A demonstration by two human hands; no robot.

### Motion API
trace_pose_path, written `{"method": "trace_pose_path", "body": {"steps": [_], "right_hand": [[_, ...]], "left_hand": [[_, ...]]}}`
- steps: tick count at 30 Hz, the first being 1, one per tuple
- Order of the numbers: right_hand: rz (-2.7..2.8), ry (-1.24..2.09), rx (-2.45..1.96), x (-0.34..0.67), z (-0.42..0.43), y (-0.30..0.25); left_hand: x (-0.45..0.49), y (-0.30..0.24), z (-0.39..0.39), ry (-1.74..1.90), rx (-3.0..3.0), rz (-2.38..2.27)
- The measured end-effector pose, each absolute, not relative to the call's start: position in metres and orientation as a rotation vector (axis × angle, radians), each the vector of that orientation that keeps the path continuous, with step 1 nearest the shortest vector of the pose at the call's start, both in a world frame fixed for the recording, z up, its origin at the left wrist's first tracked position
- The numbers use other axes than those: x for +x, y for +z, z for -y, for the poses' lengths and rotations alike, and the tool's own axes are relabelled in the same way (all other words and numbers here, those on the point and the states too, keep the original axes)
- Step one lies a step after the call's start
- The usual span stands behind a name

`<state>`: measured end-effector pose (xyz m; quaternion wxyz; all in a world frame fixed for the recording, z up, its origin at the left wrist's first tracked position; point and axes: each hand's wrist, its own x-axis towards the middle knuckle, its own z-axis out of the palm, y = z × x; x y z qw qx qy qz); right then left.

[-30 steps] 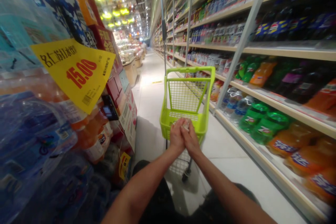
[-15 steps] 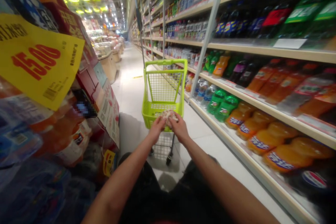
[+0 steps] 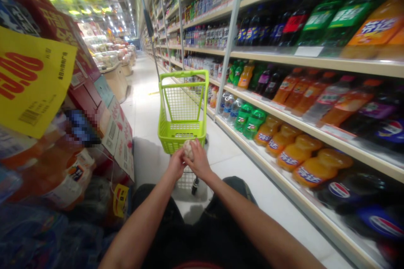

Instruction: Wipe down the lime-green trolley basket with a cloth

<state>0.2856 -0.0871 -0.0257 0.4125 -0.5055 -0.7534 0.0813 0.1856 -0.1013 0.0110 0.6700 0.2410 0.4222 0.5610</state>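
Resting between both hands, a small whitish bundle (image 3: pixel 188 149) is gripped in front of the body, at the near edge of the cart as seen from above; whether it is held over the basket or just short of it cannot be told. Its lower left side is pinched by the fingers of the left hand (image 3: pixel 177 164), while its right side is covered by the curled fingers of the right hand (image 3: pixel 198 159). The two hands are brought close together, and what the bundle is made of cannot be made out.

Just beyond them, a lime-green shopping cart (image 3: pixel 181 127) is seen with its slatted basket; a wire rack (image 3: pixel 187 180) is carried low beneath it, partly hidden by the hands. Below the forearms, legs in dark trousers (image 3: pixel 240 191) are spread on either side.

To the right, the aisle is lined by a tall shelf unit (image 3: pixel 229 38). On its bottom level, green 7UP bottles (image 3: pixel 254 125), orange Fanta bottles (image 3: pixel 289 152) and dark Pepsi bottles (image 3: pixel 347 189) are laid in a row; higher up, Sprite bottles (image 3: pixel 322 21) are stood beside more Fanta. To the left, a yellow price sign (image 3: pixel 34 80), cut off by the frame, is printed in red, and printed cartons (image 3: pixel 121 134) are stacked near packs of orange drink (image 3: pixel 67 180).
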Motion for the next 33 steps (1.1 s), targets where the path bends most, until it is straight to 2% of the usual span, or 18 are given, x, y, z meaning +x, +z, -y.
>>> {"method": "trace_pose_path", "body": {"steps": [8,17,19,21,25,28,33], "right_hand": [[1.906,0.285,-1.178,0.303,0.080,-0.028],[1.968,-0.007,-1.242,0.277,0.037,0.016],[2.033,0.019,-1.254,0.258,0.031,0.011],[2.100,0.030,-1.206,0.238,0.030,0.003],[2.182,-0.012,-1.105,0.226,0.031,-0.009],[2.171,-0.091,-1.121,0.260,0.029,-0.014],[1.985,-0.226,-1.314,0.321,0.028,-0.024]], "left_hand": [[0.188,0.015,0.110,1.168,0.681,-1.114],[0.133,0.001,0.089,1.223,1.352,-1.843],[0.122,0.008,0.086,1.095,1.694,-2.042],[0.115,0.016,0.082,0.790,2.056,-2.165],[0.109,0.024,0.075,0.280,2.337,-2.152],[0.106,0.021,0.073,0.192,2.396,-2.140],[0.112,0.015,0.070,0.242,2.345,-2.154]]}}
